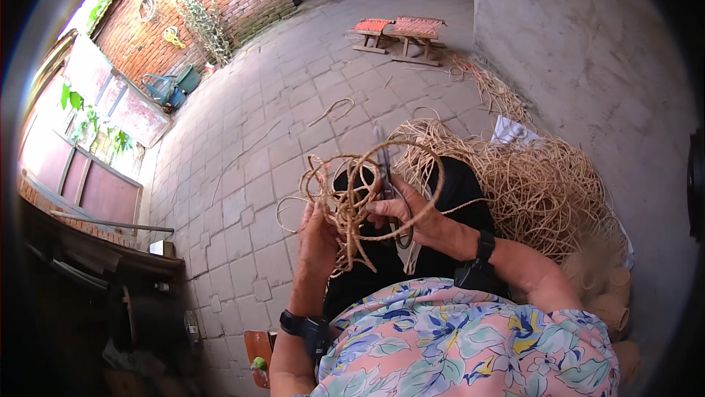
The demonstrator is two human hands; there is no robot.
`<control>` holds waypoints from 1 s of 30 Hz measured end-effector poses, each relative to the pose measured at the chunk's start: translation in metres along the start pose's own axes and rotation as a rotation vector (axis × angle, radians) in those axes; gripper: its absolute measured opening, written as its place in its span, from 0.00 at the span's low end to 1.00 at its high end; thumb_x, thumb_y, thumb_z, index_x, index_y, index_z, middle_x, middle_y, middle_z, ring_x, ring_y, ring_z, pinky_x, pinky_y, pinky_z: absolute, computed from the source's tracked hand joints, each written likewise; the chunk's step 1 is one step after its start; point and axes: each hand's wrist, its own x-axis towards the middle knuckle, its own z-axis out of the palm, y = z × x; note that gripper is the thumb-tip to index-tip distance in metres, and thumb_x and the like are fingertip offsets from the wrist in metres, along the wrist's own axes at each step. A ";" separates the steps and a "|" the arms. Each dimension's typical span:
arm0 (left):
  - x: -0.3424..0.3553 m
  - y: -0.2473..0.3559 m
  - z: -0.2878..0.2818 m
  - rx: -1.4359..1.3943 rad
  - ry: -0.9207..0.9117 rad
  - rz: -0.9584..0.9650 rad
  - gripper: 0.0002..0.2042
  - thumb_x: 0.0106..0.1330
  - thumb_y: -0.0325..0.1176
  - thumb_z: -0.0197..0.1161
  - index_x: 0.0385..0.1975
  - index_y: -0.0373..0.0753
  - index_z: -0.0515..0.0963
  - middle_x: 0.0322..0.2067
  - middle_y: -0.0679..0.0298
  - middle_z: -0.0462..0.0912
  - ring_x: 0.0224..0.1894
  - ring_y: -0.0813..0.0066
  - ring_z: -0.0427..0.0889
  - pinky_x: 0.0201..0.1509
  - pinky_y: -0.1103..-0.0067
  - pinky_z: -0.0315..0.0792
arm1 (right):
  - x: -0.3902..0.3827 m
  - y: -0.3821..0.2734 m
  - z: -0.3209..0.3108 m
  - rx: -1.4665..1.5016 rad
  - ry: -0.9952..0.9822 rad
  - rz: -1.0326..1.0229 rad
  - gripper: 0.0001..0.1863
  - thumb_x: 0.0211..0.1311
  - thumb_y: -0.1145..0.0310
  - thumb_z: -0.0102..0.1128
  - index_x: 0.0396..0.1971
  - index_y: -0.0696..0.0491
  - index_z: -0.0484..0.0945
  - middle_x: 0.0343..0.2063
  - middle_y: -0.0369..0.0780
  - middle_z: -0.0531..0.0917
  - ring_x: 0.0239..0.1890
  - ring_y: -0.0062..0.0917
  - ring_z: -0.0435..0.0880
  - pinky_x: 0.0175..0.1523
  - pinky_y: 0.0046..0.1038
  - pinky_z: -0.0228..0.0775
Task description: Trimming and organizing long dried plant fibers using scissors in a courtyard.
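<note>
Over my lap, my left hand [320, 234] is closed on a tangled bundle of tan straw rope [348, 215], with loops sticking out above the fingers. My right hand [413, 212] grips dark metal scissors [385, 168] at the other side of the bundle. Their blades point up and away from me, and the handle loops hang below my fingers. One large rope loop curves around the scissors and past my right hand. Whether the right fingers also pinch rope I cannot tell, as the strands overlap them.
At my right, a big heap of loose straw rope [540, 195] lies against the grey wall [587, 52]. Beside it are woven tan rolls [613, 301]. Two low stools with red woven seats [417, 26] stand ahead on the paved floor [257, 154]. Stray strands lie there.
</note>
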 end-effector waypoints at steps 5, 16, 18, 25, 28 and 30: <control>-0.002 -0.002 0.017 0.070 0.055 0.029 0.09 0.72 0.41 0.48 0.41 0.44 0.67 0.30 0.63 0.82 0.25 0.75 0.81 0.27 0.80 0.74 | -0.005 -0.008 0.001 0.054 0.015 0.005 0.17 0.54 0.77 0.63 0.40 0.52 0.67 0.30 0.35 0.74 0.29 0.20 0.78 0.32 0.20 0.72; -0.017 -0.005 0.031 0.846 -0.262 -0.033 0.42 0.53 0.23 0.67 0.67 0.46 0.50 0.28 0.68 0.77 0.29 0.83 0.72 0.35 0.83 0.69 | -0.011 -0.022 -0.022 -0.280 -0.037 -0.137 0.22 0.54 0.81 0.59 0.48 0.53 0.65 0.29 0.33 0.74 0.24 0.11 0.70 0.25 0.12 0.61; -0.004 -0.002 0.001 0.770 -0.199 0.070 0.38 0.54 0.22 0.66 0.65 0.45 0.54 0.25 0.71 0.75 0.27 0.86 0.70 0.31 0.85 0.67 | -0.016 -0.026 -0.039 -0.342 -0.030 -0.157 0.23 0.53 0.82 0.58 0.49 0.53 0.65 0.29 0.32 0.74 0.24 0.10 0.69 0.24 0.12 0.60; 0.009 0.070 -0.118 0.790 0.344 0.447 0.21 0.57 0.20 0.61 0.52 0.40 0.72 0.21 0.76 0.69 0.22 0.91 0.65 0.24 0.88 0.60 | -0.044 -0.060 -0.136 -0.735 0.491 -0.313 0.22 0.47 0.86 0.55 0.44 0.53 0.67 0.25 0.30 0.68 0.23 0.11 0.66 0.23 0.13 0.58; -0.005 0.107 -0.165 0.769 0.467 0.436 0.18 0.56 0.18 0.59 0.48 0.39 0.72 0.23 0.76 0.70 0.23 0.90 0.66 0.25 0.89 0.60 | -0.063 -0.084 -0.195 -0.868 0.738 -0.466 0.18 0.49 0.81 0.56 0.42 0.52 0.68 0.24 0.30 0.69 0.22 0.11 0.65 0.24 0.15 0.59; -0.017 0.128 -0.207 0.761 0.566 0.492 0.17 0.56 0.18 0.58 0.46 0.39 0.72 0.24 0.74 0.71 0.23 0.89 0.67 0.24 0.89 0.61 | -0.074 -0.106 -0.221 -0.862 0.811 -0.500 0.17 0.51 0.80 0.55 0.42 0.52 0.68 0.23 0.30 0.70 0.22 0.13 0.67 0.25 0.17 0.61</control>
